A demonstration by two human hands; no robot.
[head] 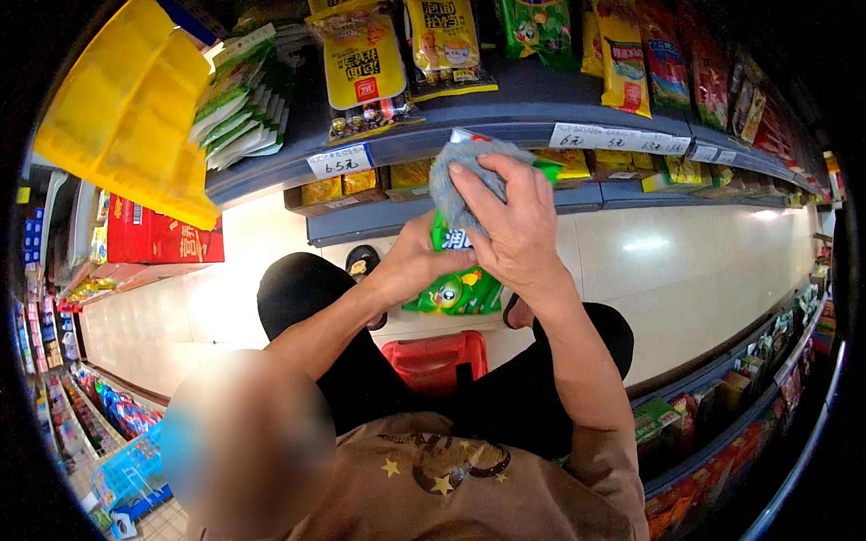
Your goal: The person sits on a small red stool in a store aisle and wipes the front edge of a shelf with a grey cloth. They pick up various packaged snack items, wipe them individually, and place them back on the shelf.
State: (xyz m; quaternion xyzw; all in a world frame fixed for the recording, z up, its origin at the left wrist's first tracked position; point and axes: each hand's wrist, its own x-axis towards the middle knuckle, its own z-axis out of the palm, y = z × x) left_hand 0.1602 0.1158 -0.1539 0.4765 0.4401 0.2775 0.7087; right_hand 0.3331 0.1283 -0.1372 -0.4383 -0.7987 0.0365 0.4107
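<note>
A green snack bag (pixel 460 291) with a cartoon figure hangs between my two hands, above the floor and in front of the shelf. My left hand (pixel 429 260) grips its left side, thumb across the front. In my right hand (pixel 517 223) is a bunched grey-blue cloth (pixel 467 179), pressed against the upper part of the bag and covering much of it. Just behind the cloth runs the shelf's front edge (pixel 406 152). Yellow snack packs (pixel 362 61) stand on that shelf, and another green bag (pixel 538 30) stands farther right.
A yellow plastic divided tray (pixel 128 101) juts out at upper left, beside green-and-white packets (pixel 243 108). Red boxes (pixel 166 233) stand below it. A red stool (pixel 436 362) is between my knees. Another stocked shelf (pixel 717 399) lies at lower right, a blue basket (pixel 128 466) at lower left.
</note>
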